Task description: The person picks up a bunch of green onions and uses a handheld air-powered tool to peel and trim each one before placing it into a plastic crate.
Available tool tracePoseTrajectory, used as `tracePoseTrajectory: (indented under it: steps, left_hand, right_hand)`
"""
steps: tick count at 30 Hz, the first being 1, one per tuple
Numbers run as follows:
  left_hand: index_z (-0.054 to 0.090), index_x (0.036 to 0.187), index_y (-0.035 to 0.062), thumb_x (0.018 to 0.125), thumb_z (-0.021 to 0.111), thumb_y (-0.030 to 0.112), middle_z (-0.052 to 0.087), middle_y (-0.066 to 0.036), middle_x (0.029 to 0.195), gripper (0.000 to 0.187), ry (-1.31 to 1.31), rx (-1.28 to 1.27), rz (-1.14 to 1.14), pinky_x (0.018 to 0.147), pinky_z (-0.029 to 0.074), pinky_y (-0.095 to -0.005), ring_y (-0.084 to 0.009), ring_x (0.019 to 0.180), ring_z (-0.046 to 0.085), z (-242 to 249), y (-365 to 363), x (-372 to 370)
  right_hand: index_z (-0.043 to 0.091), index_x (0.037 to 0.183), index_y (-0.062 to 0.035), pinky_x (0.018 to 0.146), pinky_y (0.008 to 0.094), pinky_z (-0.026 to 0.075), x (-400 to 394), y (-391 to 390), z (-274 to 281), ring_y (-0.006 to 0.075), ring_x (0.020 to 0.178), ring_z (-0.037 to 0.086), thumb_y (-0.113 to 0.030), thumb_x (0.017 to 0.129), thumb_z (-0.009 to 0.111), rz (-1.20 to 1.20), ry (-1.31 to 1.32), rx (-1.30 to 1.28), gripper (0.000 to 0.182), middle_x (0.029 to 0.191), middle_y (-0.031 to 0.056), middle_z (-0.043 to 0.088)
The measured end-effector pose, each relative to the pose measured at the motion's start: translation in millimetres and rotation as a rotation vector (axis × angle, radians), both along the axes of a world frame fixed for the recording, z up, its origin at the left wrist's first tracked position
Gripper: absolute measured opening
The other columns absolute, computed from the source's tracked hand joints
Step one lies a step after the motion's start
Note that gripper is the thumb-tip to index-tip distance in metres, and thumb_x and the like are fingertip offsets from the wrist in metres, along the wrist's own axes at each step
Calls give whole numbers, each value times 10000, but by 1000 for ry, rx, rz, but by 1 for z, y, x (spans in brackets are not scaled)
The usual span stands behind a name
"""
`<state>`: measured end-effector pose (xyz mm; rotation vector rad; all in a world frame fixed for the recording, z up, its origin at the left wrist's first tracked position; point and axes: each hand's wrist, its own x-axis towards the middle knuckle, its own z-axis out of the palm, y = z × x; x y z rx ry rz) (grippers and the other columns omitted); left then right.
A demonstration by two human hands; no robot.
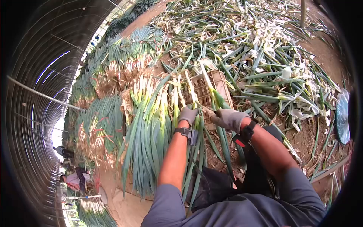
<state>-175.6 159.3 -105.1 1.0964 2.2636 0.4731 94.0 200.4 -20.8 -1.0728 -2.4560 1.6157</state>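
My left hand (188,115), in a grey glove, is closed around a green onion (191,90). Its pale root end points up toward the crate and its leaves hang down by my wrist. My right hand (228,119), also gloved, is closed just beside it, fingertips close to the left hand; what they pinch is hard to make out. Another long green onion (207,78) leans across a brown plastic crate (223,81), its leaves passing down behind my right hand. To the left lies a thick row of green onions (151,109) with white stems and roots upward.
Stripped leaves and peelings (261,49) cover the ground at the upper right. Tied onion bundles (100,125) stand at the left. A blue plastic-wrapped item (343,116) is at the far right. Another person (75,179) sits at the lower left, under the tunnel's curved frame.
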Motion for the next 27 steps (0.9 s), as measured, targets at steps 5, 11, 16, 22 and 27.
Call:
tracePoseTrajectory:
  steps: [5,11,16,22,27]
  left_hand:
    - [768,942,28,914,604,567,743,-227,1002,564,259,-261,-269,879,548,-463,-388,959,706,11,-7,-4]
    - [658,1273,100,911,674,336,668,-238,1247,432,653,213,21,765,605,-477,-385,975,724,97,4,-26]
    - [544,1450,264,972,617,360,569,-183,1329,492,1110,159,-40,646,603,-410,-296,782,721,104,-1,-35]
    - [684,1197,161,951,648,405,739,-151,1061,348,769,-168,-181,772,587,-444,-329,918,739,40,-12,27]
    - [684,1173,58,890,720,332,745,-189,1049,396,632,-89,-78,862,571,-465,-326,984,729,-27,-2,2]
  right_hand:
    - [712,1108,0,894,475,532,-15,13,-19,444,959,705,-574,1008,381,-75,-116,138,670,923,285,712]
    - [716,1028,17,865,481,535,-13,8,-17,438,936,710,-568,997,423,-7,-63,90,654,897,278,712]
    - [701,996,29,830,479,535,-16,9,-7,433,900,706,-563,989,458,56,-82,-27,641,864,262,708]
    - [702,991,44,808,482,537,-21,13,-20,433,862,703,-566,986,458,47,-42,53,657,847,258,706]
    - [704,987,37,782,469,544,-22,10,-10,397,820,722,-574,997,439,24,0,15,666,814,248,702]
